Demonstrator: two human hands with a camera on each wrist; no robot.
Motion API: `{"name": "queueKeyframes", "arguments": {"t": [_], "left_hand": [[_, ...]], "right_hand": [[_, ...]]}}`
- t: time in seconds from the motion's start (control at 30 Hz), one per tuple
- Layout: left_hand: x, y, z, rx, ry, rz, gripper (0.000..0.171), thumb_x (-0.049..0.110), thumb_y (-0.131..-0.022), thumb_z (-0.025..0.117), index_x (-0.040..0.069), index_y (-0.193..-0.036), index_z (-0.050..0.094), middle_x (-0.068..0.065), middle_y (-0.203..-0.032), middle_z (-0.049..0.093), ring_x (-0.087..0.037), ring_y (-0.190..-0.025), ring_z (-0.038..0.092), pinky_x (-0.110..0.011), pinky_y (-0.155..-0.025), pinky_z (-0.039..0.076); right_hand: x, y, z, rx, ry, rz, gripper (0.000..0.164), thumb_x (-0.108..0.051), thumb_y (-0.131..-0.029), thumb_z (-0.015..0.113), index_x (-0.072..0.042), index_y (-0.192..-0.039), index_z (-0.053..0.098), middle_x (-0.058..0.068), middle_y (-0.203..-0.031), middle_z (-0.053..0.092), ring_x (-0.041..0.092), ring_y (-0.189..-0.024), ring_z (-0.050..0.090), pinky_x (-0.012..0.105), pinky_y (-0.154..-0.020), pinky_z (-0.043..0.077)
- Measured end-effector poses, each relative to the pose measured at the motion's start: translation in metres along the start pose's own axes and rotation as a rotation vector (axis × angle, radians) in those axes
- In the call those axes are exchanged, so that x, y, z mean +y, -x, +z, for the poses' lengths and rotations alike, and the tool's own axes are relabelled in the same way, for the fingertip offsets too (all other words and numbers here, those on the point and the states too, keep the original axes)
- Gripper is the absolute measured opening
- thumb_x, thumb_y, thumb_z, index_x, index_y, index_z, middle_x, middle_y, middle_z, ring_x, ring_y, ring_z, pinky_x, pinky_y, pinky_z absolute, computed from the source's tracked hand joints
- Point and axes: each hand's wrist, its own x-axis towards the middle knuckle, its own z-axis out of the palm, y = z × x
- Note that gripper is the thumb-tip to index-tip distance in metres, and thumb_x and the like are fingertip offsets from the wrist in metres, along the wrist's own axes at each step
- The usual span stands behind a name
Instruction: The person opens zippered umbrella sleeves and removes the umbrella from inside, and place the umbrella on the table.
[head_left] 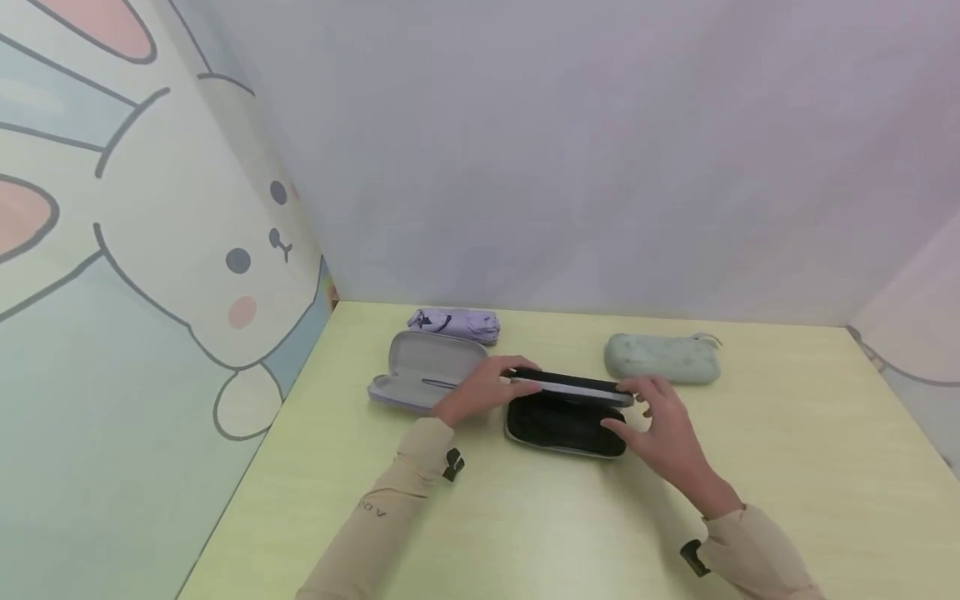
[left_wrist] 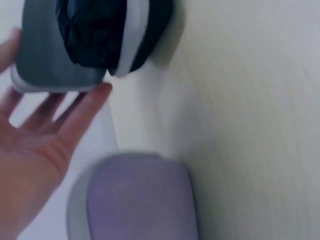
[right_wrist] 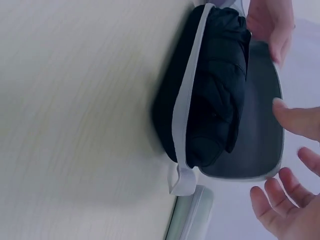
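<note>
A black zip case (head_left: 566, 425) with light grey trim lies unfolded on the table, its lid (head_left: 573, 385) raised. Inside it is a bundle of folded black fabric (right_wrist: 215, 90), which looks like a folded umbrella. My left hand (head_left: 487, 385) pinches the lid's left end, thumb on the inner side and fingers behind, as the left wrist view (left_wrist: 42, 130) also has it. At the lid's right corner, my right hand (head_left: 663, 425) touches the edge with its fingertips. Its thumb (right_wrist: 295, 120) is spread away from the fingers and overlaps the lid's rim in the right wrist view.
Left of the black case, a lilac hard case (head_left: 427, 375) lies open with a grey lining. Behind that is a folded lilac umbrella (head_left: 457, 325). A pale green pouch (head_left: 660, 358) with a loop lies back right. Walls (head_left: 585, 167) close the table's back and sides.
</note>
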Motion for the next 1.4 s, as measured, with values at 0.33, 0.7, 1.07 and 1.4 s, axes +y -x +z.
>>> {"name": "queueKeyframes", "arguments": {"t": [0.33, 0.7, 1.07, 1.4], "left_hand": [[0.004, -0.014, 0.014, 0.297, 0.114, -0.102, 0.024, 0.031, -0.088, 0.066, 0.014, -0.103, 0.056, -0.007, -0.111, 0.062, -0.02, -0.1, 0.06, -0.035, -0.079, 0.048], [0.005, -0.024, 0.023, 0.478, 0.166, -0.102, 0.004, 0.008, -0.09, 0.062, 0.011, -0.092, 0.06, -0.006, -0.11, 0.065, -0.022, -0.087, 0.066, -0.029, -0.068, 0.051], [0.0, -0.029, 0.022, 0.489, 0.137, -0.112, 0.006, 0.005, -0.09, 0.063, 0.008, -0.094, 0.067, -0.006, -0.104, 0.068, -0.02, -0.082, 0.065, -0.027, -0.067, 0.051], [-0.003, -0.026, 0.021, 0.459, 0.131, -0.107, 0.007, 0.001, -0.087, 0.064, 0.005, -0.093, 0.067, -0.01, -0.103, 0.068, -0.024, -0.093, 0.065, -0.031, -0.075, 0.052]], "right_hand": [[0.0, 0.007, 0.017, -0.293, 0.072, -0.005, 0.06, -0.021, -0.068, 0.085, -0.004, -0.119, 0.058, 0.012, -0.115, 0.06, 0.032, -0.106, 0.056, 0.048, -0.082, 0.047], [0.01, 0.002, 0.026, -0.437, 0.107, -0.013, 0.066, -0.019, -0.066, 0.084, -0.009, -0.126, 0.057, 0.012, -0.119, 0.061, 0.034, -0.108, 0.055, 0.053, -0.086, 0.045], [0.003, -0.001, 0.021, -0.356, 0.138, -0.02, 0.061, -0.004, -0.061, 0.083, -0.02, -0.117, 0.062, 0.007, -0.104, 0.066, 0.03, -0.09, 0.062, 0.048, -0.072, 0.049], [-0.009, -0.004, 0.004, -0.349, 0.058, 0.057, 0.062, 0.001, -0.062, 0.083, -0.018, -0.117, 0.062, 0.009, -0.101, 0.067, 0.032, -0.092, 0.063, 0.05, -0.077, 0.049]]}}
